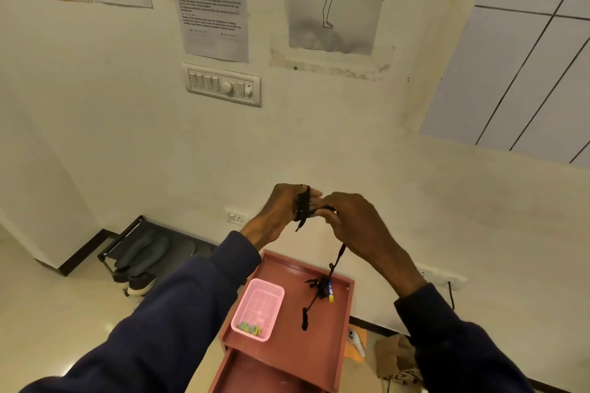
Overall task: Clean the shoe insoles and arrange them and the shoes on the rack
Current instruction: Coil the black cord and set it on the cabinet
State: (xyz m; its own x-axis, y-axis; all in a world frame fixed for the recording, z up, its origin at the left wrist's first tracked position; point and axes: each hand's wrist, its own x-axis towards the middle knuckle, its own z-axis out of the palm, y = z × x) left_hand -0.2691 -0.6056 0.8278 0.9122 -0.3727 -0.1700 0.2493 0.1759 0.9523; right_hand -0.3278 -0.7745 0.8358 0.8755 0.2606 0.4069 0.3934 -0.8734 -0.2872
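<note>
Black cord [304, 205] is looped round your left hand [282, 209], your right hand [349, 221] pinching its tail — wind evenly, with gentle tension.

**Warm, even room light; wide-angle bend at the edges**

The scene is moderately bright under a soft, yellowish light. The cream wall [319, 143] is evenly lit, with no hard glare. The glossy floor [64, 313] at lower left carries a pale sheen. Shadow gathers under the dark rack [182, 247] at left, and the wall corner at mid right is a shade dimmer. The left hand [281, 210], right hand [354, 223] and the black lace [303, 204] they hold look slightly soft. The small print on the notice [210, 0] at top is unreadable. Straight lines lean and splay toward the edges, most on the chart [526, 73] at upper right.
</note>
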